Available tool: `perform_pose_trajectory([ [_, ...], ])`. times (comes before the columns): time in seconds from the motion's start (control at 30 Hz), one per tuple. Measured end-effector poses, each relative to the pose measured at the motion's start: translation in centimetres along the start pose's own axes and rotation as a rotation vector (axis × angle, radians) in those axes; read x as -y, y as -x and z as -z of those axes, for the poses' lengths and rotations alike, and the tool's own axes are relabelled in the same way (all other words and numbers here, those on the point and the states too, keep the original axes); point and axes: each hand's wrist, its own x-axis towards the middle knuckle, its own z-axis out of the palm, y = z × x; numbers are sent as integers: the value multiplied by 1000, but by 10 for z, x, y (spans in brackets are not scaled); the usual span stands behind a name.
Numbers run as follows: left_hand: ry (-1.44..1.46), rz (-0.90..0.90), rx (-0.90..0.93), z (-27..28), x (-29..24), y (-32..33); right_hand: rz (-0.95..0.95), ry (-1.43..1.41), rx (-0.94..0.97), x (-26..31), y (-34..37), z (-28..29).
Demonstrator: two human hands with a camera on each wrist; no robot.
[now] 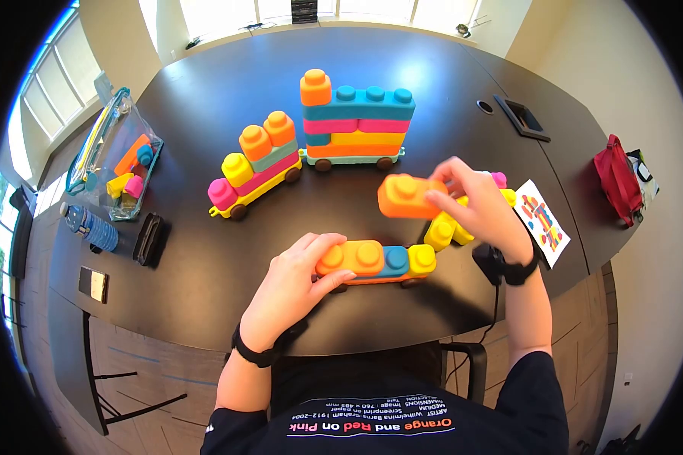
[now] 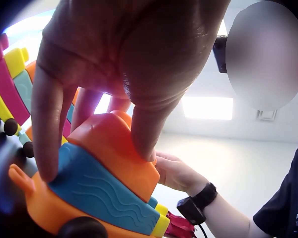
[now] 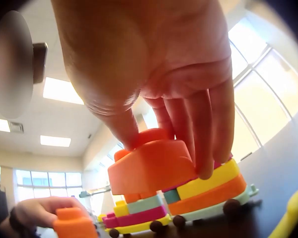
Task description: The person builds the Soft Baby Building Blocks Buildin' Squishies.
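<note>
In the head view the left hand grips an orange block on top of a low orange-wheeled car, beside a blue block and a yellow block. Under that orange block, the left wrist view shows a wavy blue block on the orange wheeled base. The right hand pinches another orange block in the air, above and to the right of the car. In the right wrist view, thumb and fingers hold this block from above.
Two built wagons stand farther back, a low one and a tall one. Loose yellow blocks and a picture sheet lie right. A clear bag, bottle, black case and phone are left.
</note>
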Motion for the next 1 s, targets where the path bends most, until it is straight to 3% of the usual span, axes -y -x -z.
perform_pose_trajectory([
  [0.23,-3,-8,-3,0,-1,0,-62,-153,48,1,62,-22],
  [0.37,-3,-2,-5,0,0,0,-19,-148,14,-2,68,-41],
  [0.43,-2,-2,-13,0,-1,1,141,-112,-2,-1,66,-47],
  [1.0,-56,-4,-4,-1,-4,1,111,36,40,4,64,-47],
])
